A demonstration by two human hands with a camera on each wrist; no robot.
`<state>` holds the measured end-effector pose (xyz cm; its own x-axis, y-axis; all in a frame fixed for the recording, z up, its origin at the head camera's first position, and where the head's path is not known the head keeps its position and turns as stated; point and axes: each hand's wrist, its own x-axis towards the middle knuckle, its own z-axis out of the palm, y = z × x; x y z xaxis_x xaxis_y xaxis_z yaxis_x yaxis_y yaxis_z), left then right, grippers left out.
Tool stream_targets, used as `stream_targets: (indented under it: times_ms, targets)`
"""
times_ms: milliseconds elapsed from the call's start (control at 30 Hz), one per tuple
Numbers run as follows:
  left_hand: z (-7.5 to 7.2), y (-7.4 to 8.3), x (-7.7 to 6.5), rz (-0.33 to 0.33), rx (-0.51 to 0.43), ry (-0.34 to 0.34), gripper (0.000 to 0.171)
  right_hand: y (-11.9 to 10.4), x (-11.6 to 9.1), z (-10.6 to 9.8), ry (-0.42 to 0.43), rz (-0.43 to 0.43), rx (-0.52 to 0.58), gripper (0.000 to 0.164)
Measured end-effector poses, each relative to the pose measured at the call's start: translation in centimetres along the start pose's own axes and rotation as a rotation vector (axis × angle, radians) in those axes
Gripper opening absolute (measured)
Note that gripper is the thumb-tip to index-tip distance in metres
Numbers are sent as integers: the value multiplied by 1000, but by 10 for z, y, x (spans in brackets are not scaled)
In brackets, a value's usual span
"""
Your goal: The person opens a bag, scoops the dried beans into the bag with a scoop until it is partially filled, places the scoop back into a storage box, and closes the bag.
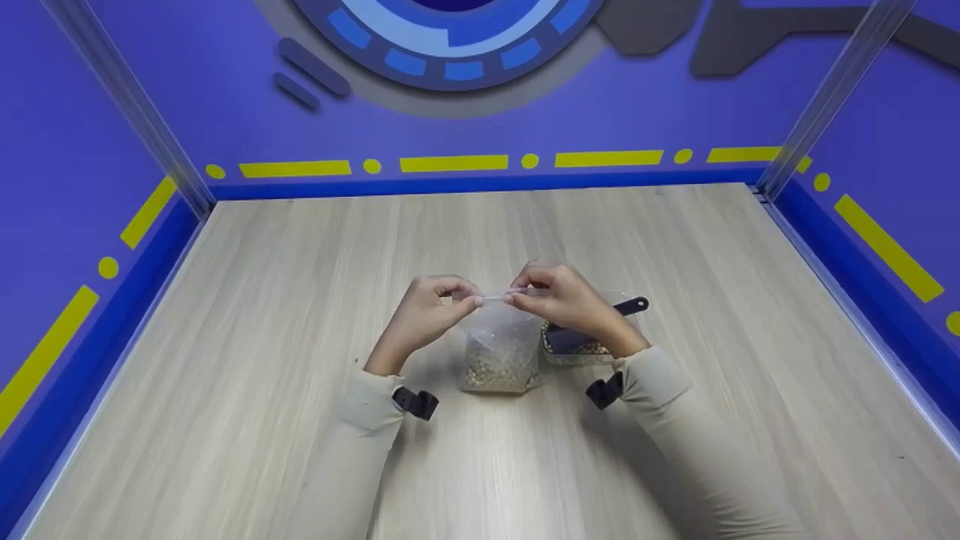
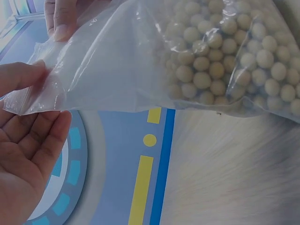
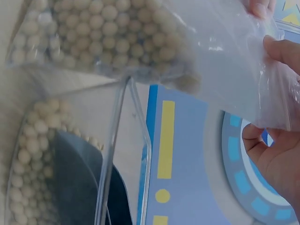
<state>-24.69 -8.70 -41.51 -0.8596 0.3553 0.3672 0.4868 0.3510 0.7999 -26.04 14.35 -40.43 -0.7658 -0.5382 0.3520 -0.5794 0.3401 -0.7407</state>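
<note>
A clear zip bag (image 1: 501, 349) of pale round beans stands upright on the table, its lower half filled with the beans (image 2: 211, 65). My left hand (image 1: 437, 309) pinches the left part of the bag's top edge between thumb and fingers. On the other side, my right hand (image 1: 559, 294) pinches the same edge, the two thumbs close together near the middle. In the right wrist view the right thumb (image 3: 286, 52) lies flat against the plastic, with fingers behind it. The bag's upper part is bare, cloudy plastic.
Just right of the bag is a clear plastic container (image 1: 581, 360) holding more beans, partly hidden by the right forearm. A black scoop (image 1: 631, 306) lies in it, handle sticking out to the right. Blue panels (image 1: 480, 135) wall the wooden table (image 1: 300, 300).
</note>
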Motion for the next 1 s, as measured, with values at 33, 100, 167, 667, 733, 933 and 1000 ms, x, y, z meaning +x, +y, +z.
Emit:
stream_targets:
  times_ms: [33,100,167,667,733,933,1000]
  targets:
    - [0,0,0,5,-1,-2,7,0,0,-1,-3,-9,-9,12]
    - [-1,0,0,8,-2,-5,7,1,-1,-3,-6,-28,-27,11]
    - [-1,0,0,9,-3,-6,8,1,-1,-4,-7,-44,-45,11]
    - [-3,-1,0,25,3,24,8,6,-8,-17,-3,-52,-139,9]
    - [-4,-1,0,21,2,23,8,8,-10,-18,11,-77,-150,8]
    - [-4,0,0,0,-7,8,10,14,-11,-19,41,-115,-138,6]
    - [-4,-1,0,-8,-14,10,10,14,-11,-17,42,-100,-124,6]
